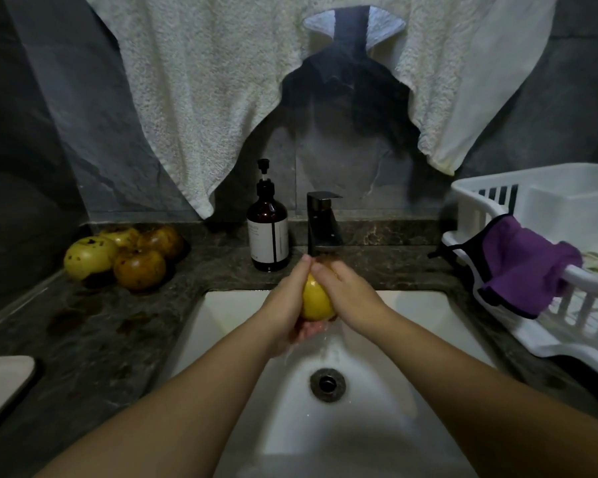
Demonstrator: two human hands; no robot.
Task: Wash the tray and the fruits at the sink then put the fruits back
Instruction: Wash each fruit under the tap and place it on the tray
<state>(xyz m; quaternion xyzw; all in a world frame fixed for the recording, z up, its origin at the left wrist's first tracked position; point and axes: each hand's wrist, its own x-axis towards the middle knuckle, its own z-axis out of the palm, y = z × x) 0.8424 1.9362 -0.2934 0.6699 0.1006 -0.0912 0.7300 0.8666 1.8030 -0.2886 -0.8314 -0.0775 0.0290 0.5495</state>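
sink [221,326] basin | both hands' fingers [328,276] clasp yellow fruit [316,301] under faucet [323,224]

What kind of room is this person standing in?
Probably a bathroom or a small kitchen washing corner. There is a white sink under a dark tap, a pump soap bottle beside it, and towels hanging on the wall above.

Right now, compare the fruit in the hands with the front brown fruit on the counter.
The held fruit is clean yellow and wet over the sink; the brown fruit is dark, spotted and rests on the counter. Both hands grip the first; nothing touches the second. Both are round.
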